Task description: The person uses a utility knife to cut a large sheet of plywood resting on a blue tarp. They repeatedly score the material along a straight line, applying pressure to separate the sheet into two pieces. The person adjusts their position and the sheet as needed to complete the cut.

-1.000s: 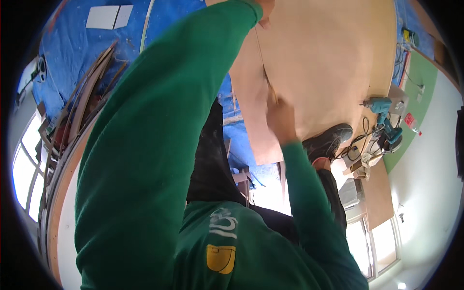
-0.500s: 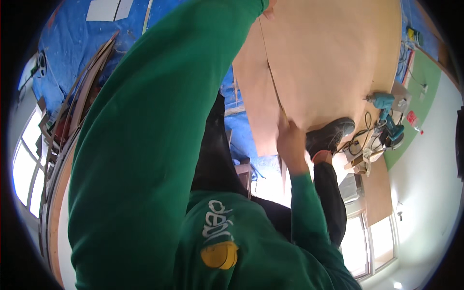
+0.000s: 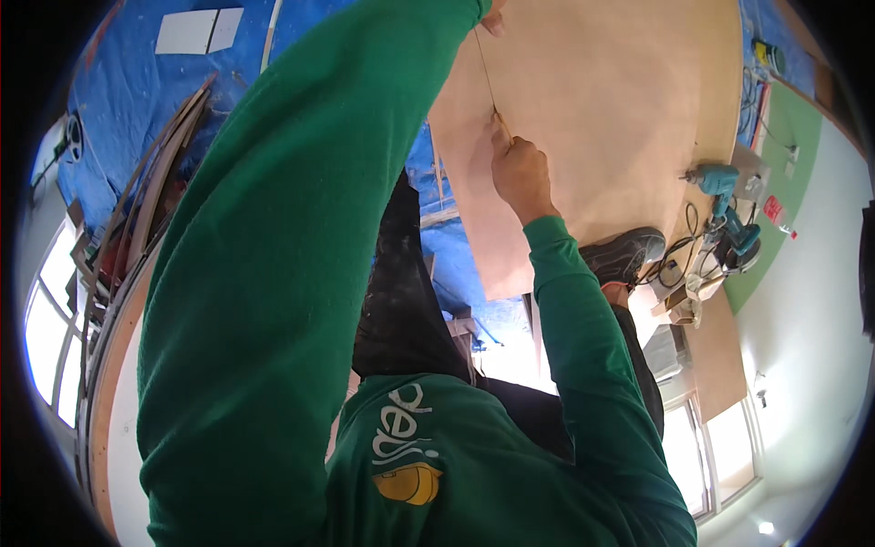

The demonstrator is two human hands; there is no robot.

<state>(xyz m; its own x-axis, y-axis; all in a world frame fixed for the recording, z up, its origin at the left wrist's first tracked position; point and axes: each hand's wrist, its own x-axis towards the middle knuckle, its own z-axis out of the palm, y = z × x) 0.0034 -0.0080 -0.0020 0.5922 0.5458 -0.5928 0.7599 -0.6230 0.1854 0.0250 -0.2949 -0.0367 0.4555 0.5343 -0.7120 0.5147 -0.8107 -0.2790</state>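
Right hand (image 3: 522, 175): closed around a slim, mostly hidden tool (image 3: 506, 130), at a thin dark line (image 3: 485, 67)
Left hand (image 3: 493, 20): partly cropped, grip unclear
Flat tan wooden sheet (image 3: 602, 118): beneath both hands

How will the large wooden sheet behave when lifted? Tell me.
The wooden sheet will probably be unwieldy, given its broad span. Its smooth-looking face may feel slippery. The narrow strip left of the dark line, apparently a cut, could flex separately.
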